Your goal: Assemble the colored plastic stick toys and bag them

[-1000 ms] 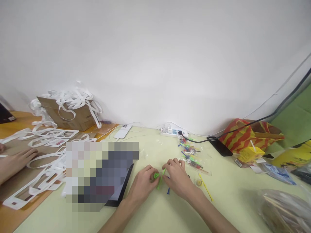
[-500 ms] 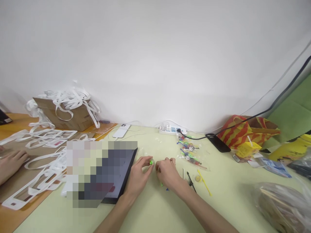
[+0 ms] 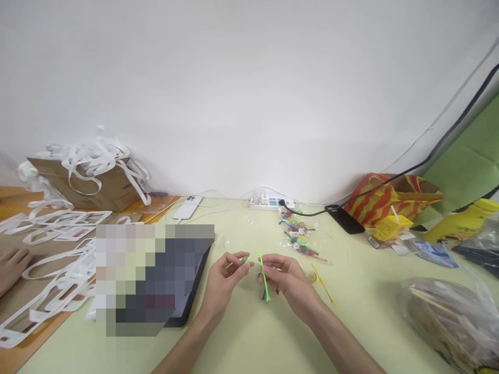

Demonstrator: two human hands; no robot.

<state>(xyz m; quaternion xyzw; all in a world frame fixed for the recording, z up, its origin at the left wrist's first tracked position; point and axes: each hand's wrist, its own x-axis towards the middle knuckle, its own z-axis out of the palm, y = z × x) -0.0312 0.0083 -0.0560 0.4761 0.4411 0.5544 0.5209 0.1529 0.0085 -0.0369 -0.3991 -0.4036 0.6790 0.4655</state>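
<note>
My left hand [image 3: 223, 283] pinches a small bright green plastic piece [image 3: 248, 262] between thumb and fingers. Facing it, my right hand [image 3: 286, 274] grips a long thin green plastic stick [image 3: 265, 284] with notched ends, held nearly upright. Below the right hand, a blue piece [image 3: 264, 295] and a red piece [image 3: 277, 291] show partly. To the right of that hand lie a yellow stick [image 3: 323, 284] and a small pale yellow round part [image 3: 312, 277]. Clear packets of coloured plastic parts [image 3: 302, 244] rest behind it.
A tablet [image 3: 191, 291], partly blurred out, sits left of my hands. Behind are a white phone [image 3: 187, 208], a power strip [image 3: 268, 201] and a black phone [image 3: 346, 220]. A yellow drink carton [image 3: 391, 228] and plastic-wrapped bundle [image 3: 444, 322] stand right. Another person's hand [image 3: 13, 267] is far left.
The green stick is now up in my right hand, which has turned to face the left hand. My left hand keeps the green piece. The view has shifted slightly.
</note>
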